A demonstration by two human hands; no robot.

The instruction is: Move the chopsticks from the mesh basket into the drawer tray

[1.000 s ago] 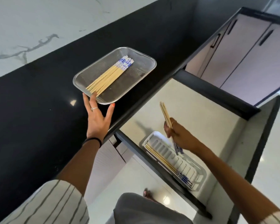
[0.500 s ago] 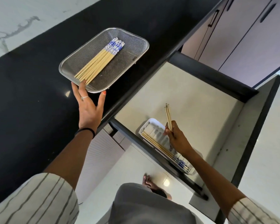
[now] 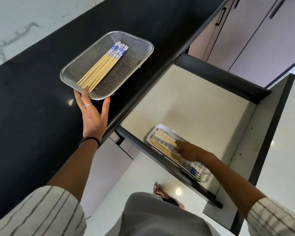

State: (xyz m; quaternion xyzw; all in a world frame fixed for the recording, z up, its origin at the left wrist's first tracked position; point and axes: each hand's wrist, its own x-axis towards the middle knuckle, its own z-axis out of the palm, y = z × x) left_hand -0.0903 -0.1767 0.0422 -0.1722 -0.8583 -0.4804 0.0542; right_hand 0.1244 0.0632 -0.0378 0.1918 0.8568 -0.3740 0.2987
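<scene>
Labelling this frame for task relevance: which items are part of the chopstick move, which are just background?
Job:
mesh basket
chopsticks in basket
drawer tray
chopsticks in tray
left hand
right hand

Background:
black counter
cabinet doors

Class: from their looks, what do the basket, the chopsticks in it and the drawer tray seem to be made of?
Basket: shiny woven metal mesh, likely steel.
Chopsticks: pale matte shafts, probably bamboo or wood; blue-and-white patterned tops.
Drawer tray: smooth white ribbed moulding, apparently plastic.
</scene>
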